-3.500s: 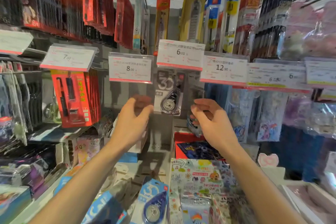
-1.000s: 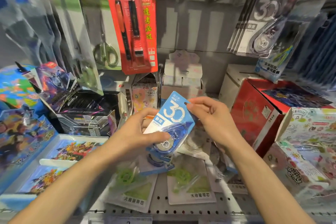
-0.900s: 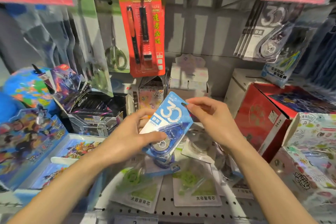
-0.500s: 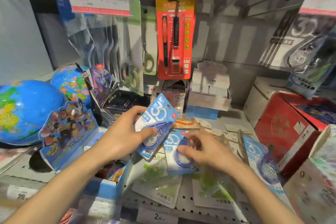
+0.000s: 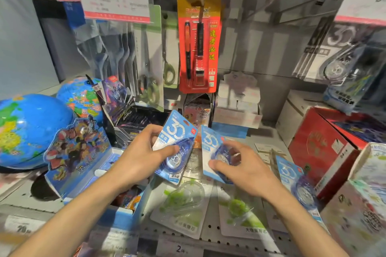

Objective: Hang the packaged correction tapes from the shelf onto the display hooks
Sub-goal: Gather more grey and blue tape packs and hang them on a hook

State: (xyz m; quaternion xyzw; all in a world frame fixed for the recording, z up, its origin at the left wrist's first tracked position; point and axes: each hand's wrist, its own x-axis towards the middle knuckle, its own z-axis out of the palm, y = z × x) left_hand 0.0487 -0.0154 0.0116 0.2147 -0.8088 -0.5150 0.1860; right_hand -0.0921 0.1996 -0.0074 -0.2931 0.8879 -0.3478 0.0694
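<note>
Now a second blue correction tape pack (image 5: 217, 156) was being lifted off the shelf (image 5: 211, 233) by the right hand (image 5: 242, 167), whose fingers had been down on it flat half a second earlier; the thumb was clamped under its lower edge and the fingers curled over the dispenser bubble. The first blue pack (image 5: 176, 150) was kept pinched in the left hand (image 5: 137, 158), thumb pressed on the clear blister. Two packs were thus in hand, so a trip up to the display hooks looked close. Both cards were held just beside each other above the shelf, long axes tipped upward and away, hang-hole ends farthest from the person, printed faces toward the camera. A third blue pack (image 5: 296, 185) was left lying to the right, and green packs (image 5: 181, 204) below.
</note>
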